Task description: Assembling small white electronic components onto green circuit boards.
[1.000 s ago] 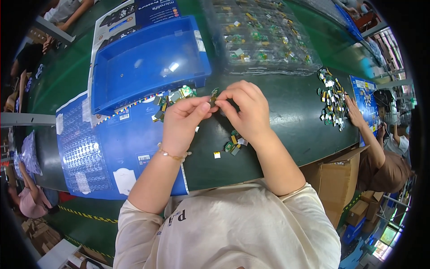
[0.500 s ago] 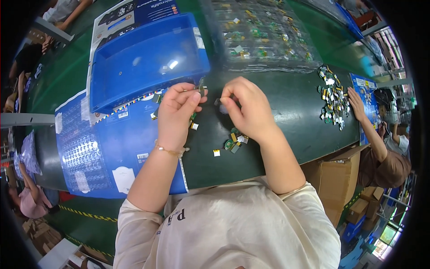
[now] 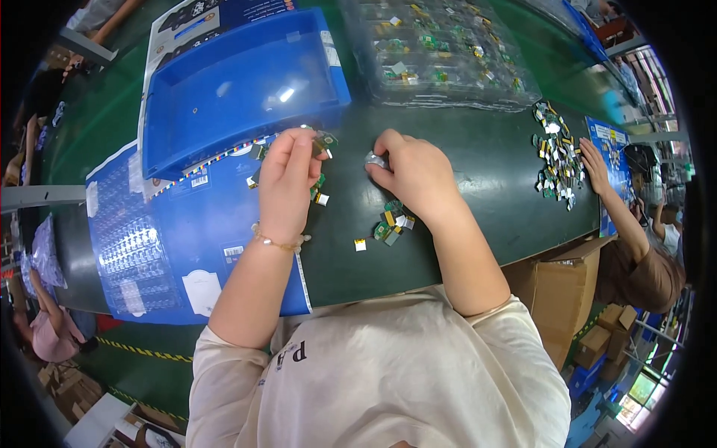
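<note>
In my left hand, thumb and fingers pinch a small green circuit board near the front edge of the blue bin. My right hand, fingers curled, grips a small shiny greyish piece whose kind I cannot make out. A gap of bare table separates the hands. Below my right hand lies a small heap of circuit boards with white and yellow parts. One white-and-yellow piece lies apart to its left. More small boards show beside my left wrist, partly hidden.
A blue bin stands back left on blue printed sheets, beside a clear blister tray. Stacked clear trays with boards stand at the back. Right, another person's hand is by a larger board pile. A cardboard box adjoins the table edge.
My left hand has turned and drawn slightly left, so the board in it shows more. The right hand's fingers have shifted, showing more of the greyish piece. The view has moved slightly.
</note>
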